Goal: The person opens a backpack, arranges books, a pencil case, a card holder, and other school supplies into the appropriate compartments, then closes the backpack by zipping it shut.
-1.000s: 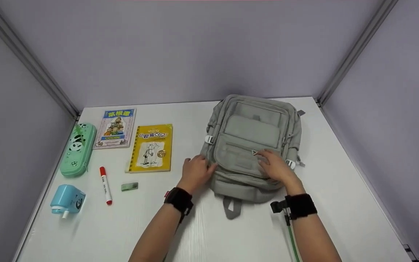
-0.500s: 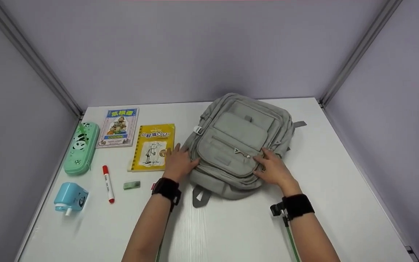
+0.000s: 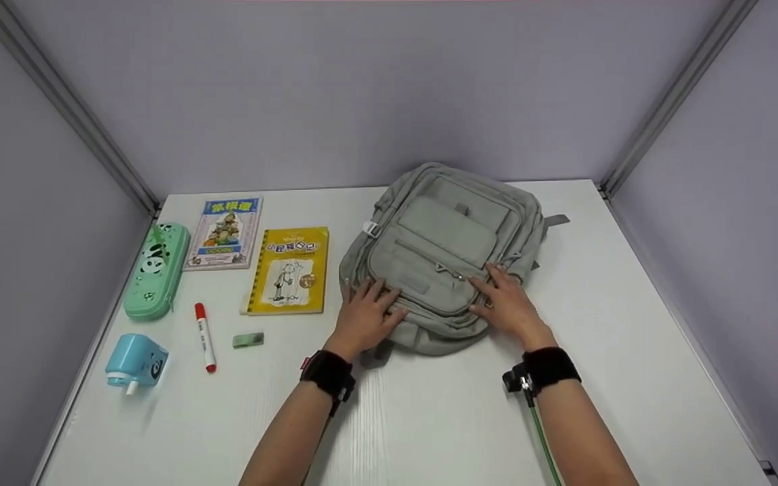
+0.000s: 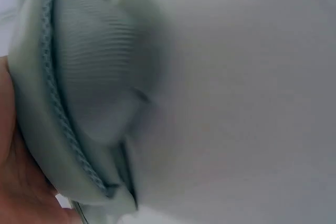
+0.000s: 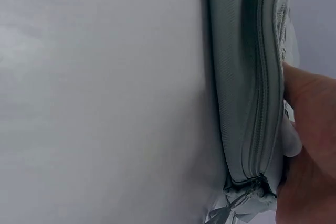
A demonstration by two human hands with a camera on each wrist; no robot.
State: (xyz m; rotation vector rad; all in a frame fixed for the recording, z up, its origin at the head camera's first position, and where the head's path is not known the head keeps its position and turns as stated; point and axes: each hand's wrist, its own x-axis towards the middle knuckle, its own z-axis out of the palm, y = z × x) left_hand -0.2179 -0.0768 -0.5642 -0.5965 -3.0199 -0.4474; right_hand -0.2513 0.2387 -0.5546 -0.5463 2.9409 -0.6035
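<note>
A grey backpack [image 3: 450,229] lies front up on the white table, its bottom turned toward the person and slightly left. My left hand [image 3: 365,320] rests on its lower left corner, fingers spread over the front pocket. At the lower right side of the pocket, my right hand [image 3: 510,307] touches the fabric with fingers extended, close to the metal zipper pull [image 3: 448,272]. The left wrist view has a zipped side of the backpack [image 4: 31,93] beside the hand. In the right wrist view, a long zipper seam [image 5: 260,103] runs past the right hand, whose fingertips are partly hidden.
On the left lie a green panda pencil case [image 3: 156,273], a pink-bordered book [image 3: 225,233], a yellow book [image 3: 290,270], a red-capped marker [image 3: 205,337], a small green block [image 3: 248,340] and a blue pencil sharpener [image 3: 136,361]. Grey panels enclose the table's back and sides.
The backpack has shifted left and turned, its bottom swinging left. My right hand has left the zipper pull area for the pocket's right edge. My left hand has moved from the side onto the front.
</note>
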